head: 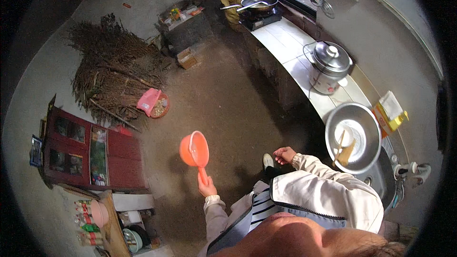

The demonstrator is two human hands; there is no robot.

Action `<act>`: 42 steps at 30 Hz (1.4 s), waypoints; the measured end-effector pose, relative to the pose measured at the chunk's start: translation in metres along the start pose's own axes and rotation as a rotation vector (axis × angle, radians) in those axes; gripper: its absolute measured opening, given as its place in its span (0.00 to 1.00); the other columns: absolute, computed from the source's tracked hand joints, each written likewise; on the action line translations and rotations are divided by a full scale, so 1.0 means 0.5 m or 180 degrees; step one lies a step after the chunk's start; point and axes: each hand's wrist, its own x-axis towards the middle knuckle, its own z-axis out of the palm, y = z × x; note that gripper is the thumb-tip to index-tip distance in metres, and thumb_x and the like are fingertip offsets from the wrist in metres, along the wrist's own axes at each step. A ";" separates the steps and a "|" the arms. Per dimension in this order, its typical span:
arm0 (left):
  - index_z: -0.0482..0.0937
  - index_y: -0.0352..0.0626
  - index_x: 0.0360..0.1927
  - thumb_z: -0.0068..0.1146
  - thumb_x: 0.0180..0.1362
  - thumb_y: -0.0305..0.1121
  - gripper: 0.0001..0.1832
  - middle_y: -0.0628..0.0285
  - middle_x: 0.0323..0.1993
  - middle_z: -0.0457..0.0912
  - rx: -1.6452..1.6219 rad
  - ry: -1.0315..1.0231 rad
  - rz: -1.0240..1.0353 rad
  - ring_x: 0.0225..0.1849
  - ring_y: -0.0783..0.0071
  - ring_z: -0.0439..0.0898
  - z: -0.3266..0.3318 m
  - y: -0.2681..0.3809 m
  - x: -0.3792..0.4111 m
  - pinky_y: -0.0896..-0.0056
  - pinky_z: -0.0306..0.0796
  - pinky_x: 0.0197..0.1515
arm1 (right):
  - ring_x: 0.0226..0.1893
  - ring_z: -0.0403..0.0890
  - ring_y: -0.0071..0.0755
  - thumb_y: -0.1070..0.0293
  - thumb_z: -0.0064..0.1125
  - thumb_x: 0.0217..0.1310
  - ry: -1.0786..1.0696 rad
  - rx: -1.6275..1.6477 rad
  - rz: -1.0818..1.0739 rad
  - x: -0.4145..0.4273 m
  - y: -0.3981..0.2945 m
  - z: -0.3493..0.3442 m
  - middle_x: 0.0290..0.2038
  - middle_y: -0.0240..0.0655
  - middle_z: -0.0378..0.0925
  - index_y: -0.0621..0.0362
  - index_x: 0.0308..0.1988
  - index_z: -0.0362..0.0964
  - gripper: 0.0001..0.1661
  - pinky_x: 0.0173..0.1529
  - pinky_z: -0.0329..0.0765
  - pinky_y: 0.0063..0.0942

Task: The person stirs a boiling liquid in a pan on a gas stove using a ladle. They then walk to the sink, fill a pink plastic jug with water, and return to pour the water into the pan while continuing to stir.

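Observation:
My left hand (207, 187) is closed around the handle of an orange plastic water ladle (198, 149), held out over the floor with its bowl facing away from me. My right hand (284, 155) hangs in front of my body, fingers loosely curled, with no object visible in it. To its right, a large metal basin (330, 125) rests at the counter's end, partly over the sink (383, 182). Inside the basin are a whitish round bowl (343, 135) and a wooden utensil or brush (347, 154).
The tiled counter (285, 48) holds a rice cooker (330, 66) and a stove with a frying pan (260, 3). Brushwood (114, 71) lies left, beside a basket (163, 106). A red cabinet (123, 153) and a shelf (116, 217) stand along the left side.

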 end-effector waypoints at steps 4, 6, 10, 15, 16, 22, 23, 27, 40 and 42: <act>0.74 0.38 0.60 0.65 0.49 0.26 0.30 0.47 0.48 0.82 -0.0141 -0.0005 -0.0367 0.46 0.54 0.83 0.056 -0.037 0.177 0.59 0.73 0.52 | 0.20 0.77 0.23 0.67 0.52 0.68 0.0025 0.0183 -0.0087 0.164 -0.145 0.036 0.26 0.32 0.79 0.59 0.38 0.77 0.10 0.23 0.76 0.23; 0.74 0.38 0.59 0.65 0.49 0.27 0.31 0.49 0.47 0.83 -0.0266 0.0058 -0.0407 0.47 0.55 0.83 0.110 -0.038 0.266 0.59 0.73 0.53 | 0.20 0.77 0.23 0.67 0.53 0.67 0.0084 0.0318 -0.0250 0.227 -0.220 0.023 0.25 0.31 0.79 0.59 0.37 0.77 0.09 0.23 0.76 0.23; 0.74 0.38 0.59 0.65 0.48 0.27 0.30 0.48 0.47 0.83 -0.0415 0.0061 0.0042 0.47 0.55 0.83 0.218 -0.044 0.453 0.59 0.73 0.53 | 0.20 0.77 0.23 0.67 0.54 0.67 0.0300 0.0358 -0.0397 0.334 -0.359 0.007 0.26 0.31 0.79 0.59 0.38 0.75 0.08 0.23 0.75 0.24; 0.74 0.39 0.59 0.64 0.50 0.30 0.30 0.45 0.48 0.82 0.0053 -0.0280 -0.0231 0.48 0.50 0.82 0.365 0.010 0.633 0.57 0.74 0.51 | 0.22 0.77 0.24 0.65 0.54 0.67 0.0436 0.0455 -0.0436 0.463 -0.457 -0.028 0.27 0.32 0.79 0.58 0.40 0.76 0.09 0.24 0.76 0.24; 0.74 0.39 0.59 0.64 0.50 0.30 0.30 0.45 0.49 0.81 0.0155 -0.0357 -0.0275 0.48 0.50 0.82 0.391 -0.004 0.675 0.56 0.74 0.51 | 0.22 0.77 0.25 0.65 0.53 0.68 0.0417 0.0730 -0.0356 0.487 -0.476 -0.021 0.27 0.32 0.79 0.58 0.40 0.76 0.09 0.25 0.76 0.24; 0.74 0.40 0.59 0.63 0.50 0.30 0.29 0.44 0.48 0.81 0.0269 -0.0891 -0.0091 0.48 0.50 0.82 0.617 0.087 0.940 0.54 0.74 0.51 | 0.22 0.77 0.25 0.65 0.55 0.67 0.0899 0.1150 -0.0215 0.679 -0.597 -0.078 0.27 0.32 0.78 0.57 0.39 0.76 0.08 0.25 0.76 0.24; 0.74 0.40 0.59 0.63 0.50 0.29 0.29 0.44 0.48 0.81 0.0387 -0.0933 -0.0077 0.48 0.50 0.82 0.648 0.087 0.985 0.54 0.74 0.51 | 0.22 0.77 0.25 0.66 0.55 0.66 0.0982 0.1193 -0.0257 0.710 -0.630 -0.078 0.27 0.32 0.78 0.57 0.39 0.75 0.07 0.25 0.76 0.24; 0.73 0.39 0.60 0.64 0.50 0.27 0.30 0.46 0.49 0.82 -0.0391 -0.0730 0.0197 0.48 0.52 0.82 0.795 0.070 1.180 0.55 0.73 0.51 | 0.23 0.77 0.27 0.65 0.56 0.66 0.1112 0.1536 -0.0477 0.837 -0.819 -0.078 0.28 0.32 0.79 0.56 0.40 0.75 0.08 0.26 0.75 0.25; 0.72 0.41 0.61 0.64 0.51 0.28 0.31 0.46 0.49 0.82 -0.0332 -0.1239 0.0555 0.48 0.48 0.82 1.201 0.272 1.573 0.53 0.73 0.51 | 0.38 0.80 0.35 0.54 0.59 0.65 0.1678 0.2174 -0.1586 1.180 -1.426 -0.283 0.44 0.43 0.78 0.56 0.57 0.66 0.28 0.41 0.83 0.33; 0.72 0.40 0.61 0.63 0.51 0.26 0.31 0.46 0.51 0.81 -0.0714 -0.1288 0.0530 0.49 0.50 0.82 1.274 0.297 1.629 0.55 0.73 0.52 | 0.47 0.79 0.39 0.50 0.60 0.64 0.1773 0.2283 -0.1674 1.230 -1.499 -0.321 0.50 0.45 0.75 0.56 0.62 0.61 0.34 0.51 0.81 0.40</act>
